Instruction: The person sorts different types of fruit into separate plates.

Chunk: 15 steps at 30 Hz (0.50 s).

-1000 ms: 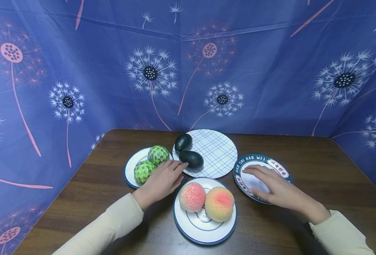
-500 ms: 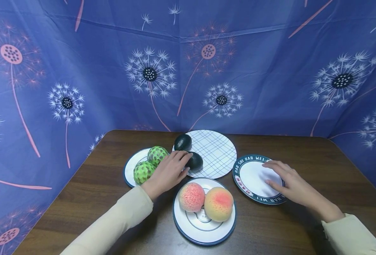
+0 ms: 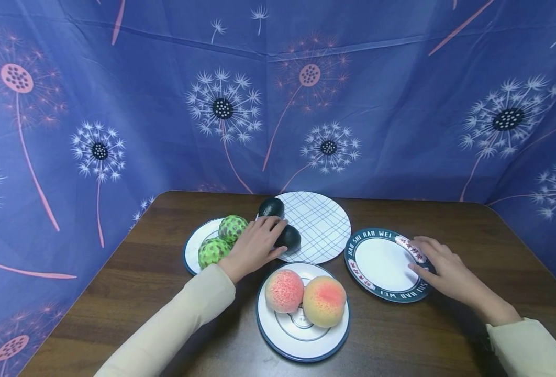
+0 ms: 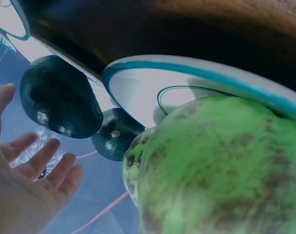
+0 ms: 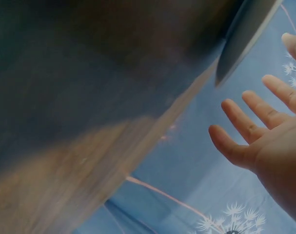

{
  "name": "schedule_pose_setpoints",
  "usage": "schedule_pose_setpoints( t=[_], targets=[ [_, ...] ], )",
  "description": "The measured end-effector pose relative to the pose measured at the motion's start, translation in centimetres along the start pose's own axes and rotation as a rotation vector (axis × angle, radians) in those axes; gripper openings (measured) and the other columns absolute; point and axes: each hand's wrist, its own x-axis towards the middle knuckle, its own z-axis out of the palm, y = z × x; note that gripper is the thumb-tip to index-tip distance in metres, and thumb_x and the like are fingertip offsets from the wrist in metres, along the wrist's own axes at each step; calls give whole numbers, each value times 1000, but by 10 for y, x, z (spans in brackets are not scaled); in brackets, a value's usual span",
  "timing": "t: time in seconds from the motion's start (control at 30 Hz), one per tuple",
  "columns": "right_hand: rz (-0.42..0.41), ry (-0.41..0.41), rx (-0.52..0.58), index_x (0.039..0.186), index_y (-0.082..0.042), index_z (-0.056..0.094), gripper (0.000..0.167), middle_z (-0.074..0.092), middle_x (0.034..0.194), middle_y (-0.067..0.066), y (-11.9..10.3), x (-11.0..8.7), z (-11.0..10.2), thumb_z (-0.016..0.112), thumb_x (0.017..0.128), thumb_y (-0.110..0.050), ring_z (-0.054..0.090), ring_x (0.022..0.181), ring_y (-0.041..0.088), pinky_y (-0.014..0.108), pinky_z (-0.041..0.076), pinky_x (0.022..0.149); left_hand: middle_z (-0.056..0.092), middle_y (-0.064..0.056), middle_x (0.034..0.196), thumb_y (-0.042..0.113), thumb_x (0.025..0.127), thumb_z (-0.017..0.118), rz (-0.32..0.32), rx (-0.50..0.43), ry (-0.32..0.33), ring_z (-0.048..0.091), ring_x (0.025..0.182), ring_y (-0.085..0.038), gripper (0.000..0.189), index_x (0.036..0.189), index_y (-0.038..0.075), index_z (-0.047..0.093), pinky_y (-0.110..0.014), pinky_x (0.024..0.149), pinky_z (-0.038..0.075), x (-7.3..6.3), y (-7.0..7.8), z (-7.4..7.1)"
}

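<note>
My left hand (image 3: 254, 243) hovers at a dark green avocado (image 3: 288, 239) on the left part of the blue-checked white plate (image 3: 325, 225). In the left wrist view its fingers (image 4: 45, 161) are spread, with the avocado (image 4: 60, 97) just beyond the thumb and fingertips. A second avocado (image 3: 271, 208) lies behind the first. Over the right rim of a green-rimmed plate (image 3: 377, 264) I see my right hand (image 3: 452, 272), fingers relaxed and holding nothing. That plate has lettering round its edge and nothing on it.
Two green fruits with dark spots (image 3: 213, 252) sit on a blue-rimmed plate (image 3: 190, 251) at the left. Nearest the front, another plate (image 3: 301, 351) bears a pink peach (image 3: 284, 291) and a yellow-red peach (image 3: 324, 301). A blue dandelion cloth (image 3: 391, 104) hangs behind the wooden table (image 3: 476, 235).
My left hand has shifted right and farther back, over the nearer avocado. My right hand has drawn to the right, from over the middle of the green-rimmed plate to its edge.
</note>
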Motion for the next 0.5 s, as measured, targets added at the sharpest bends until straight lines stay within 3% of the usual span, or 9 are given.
schedule_pose_setpoints(
  t=[0.17, 0.5],
  targets=[
    [47, -36, -55, 131, 2, 39, 59, 36, 132, 29, 5, -1, 1, 60, 87, -32, 35, 116, 50, 71, 30, 83, 47, -10, 134, 48, 85, 57, 9, 33, -45, 44, 123, -27, 64, 136, 14, 41, -44, 102, 40, 4, -1, 4],
    [91, -115, -121, 135, 3, 35, 59, 35, 132, 31, 9, -5, 4, 57, 88, -24, 35, 114, 52, 72, 29, 84, 47, -11, 134, 46, 81, 63, 51, 28, -45, 44, 122, -28, 68, 136, 14, 41, -46, 101, 41, 11, -2, 13]
  ],
)
